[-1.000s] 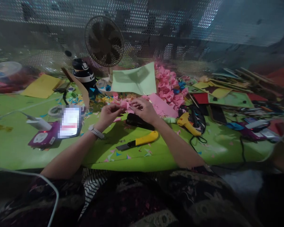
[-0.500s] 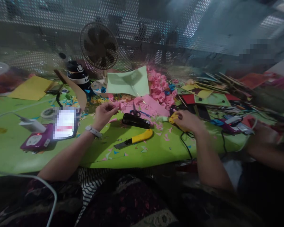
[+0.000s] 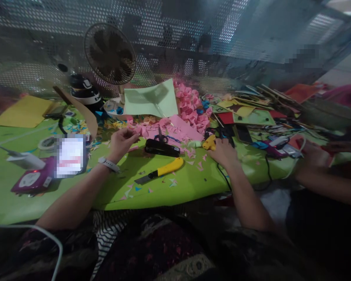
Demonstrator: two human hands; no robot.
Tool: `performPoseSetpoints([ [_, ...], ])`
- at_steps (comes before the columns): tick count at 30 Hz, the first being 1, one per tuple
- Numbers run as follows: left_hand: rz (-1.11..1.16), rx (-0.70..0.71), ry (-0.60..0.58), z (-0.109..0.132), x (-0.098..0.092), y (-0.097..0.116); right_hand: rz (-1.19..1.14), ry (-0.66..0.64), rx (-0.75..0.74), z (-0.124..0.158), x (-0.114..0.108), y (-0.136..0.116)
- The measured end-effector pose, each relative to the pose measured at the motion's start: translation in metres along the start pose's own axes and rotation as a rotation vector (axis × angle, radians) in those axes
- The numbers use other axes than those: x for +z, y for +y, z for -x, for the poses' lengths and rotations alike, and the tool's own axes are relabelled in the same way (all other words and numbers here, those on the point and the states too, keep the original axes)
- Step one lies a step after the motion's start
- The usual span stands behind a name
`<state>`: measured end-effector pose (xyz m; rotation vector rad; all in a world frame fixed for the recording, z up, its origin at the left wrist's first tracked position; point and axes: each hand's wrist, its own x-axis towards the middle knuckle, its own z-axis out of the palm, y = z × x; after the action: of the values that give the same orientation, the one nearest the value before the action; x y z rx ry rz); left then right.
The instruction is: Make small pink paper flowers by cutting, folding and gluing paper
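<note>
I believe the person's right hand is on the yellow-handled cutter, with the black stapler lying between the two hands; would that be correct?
Not quite: the head view shows the right hand on the yellow glue gun, not the yellow-handled cutter; the black stapler does lie between that hand and the left hand.

Smooth plastic there on the yellow glue gun [image 3: 208,143], I'm seeing that from here! Across to the stapler [image 3: 162,148], black with a faint gloss, and now the cutter [image 3: 170,167]: plastic handle, dull metal blade [image 3: 144,179]. Paper next, matt on the pale green sheet [image 3: 149,99], crumpled among the pink pieces [image 3: 190,103]. And my bench [image 3: 190,189] shows a smooth, softly shining cover!
</note>
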<state>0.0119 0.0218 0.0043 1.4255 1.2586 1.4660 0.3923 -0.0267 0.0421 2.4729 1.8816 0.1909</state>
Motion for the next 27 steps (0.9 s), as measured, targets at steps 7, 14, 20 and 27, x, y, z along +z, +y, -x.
performPoseSetpoints([
  [7,-0.025,0.021,-0.004,0.001,0.000,0.004,-0.169,0.114,0.012,-0.010,0.022,0.008],
  [14,-0.020,0.035,-0.011,0.003,0.000,0.005,-0.470,0.237,0.159,-0.019,0.037,0.022],
  [20,0.000,0.053,0.005,0.003,0.003,0.008,-0.703,0.361,0.341,-0.020,0.023,0.026],
  [27,0.005,0.120,0.024,0.012,0.010,0.022,-1.280,0.266,0.020,-0.002,-0.015,-0.028],
])
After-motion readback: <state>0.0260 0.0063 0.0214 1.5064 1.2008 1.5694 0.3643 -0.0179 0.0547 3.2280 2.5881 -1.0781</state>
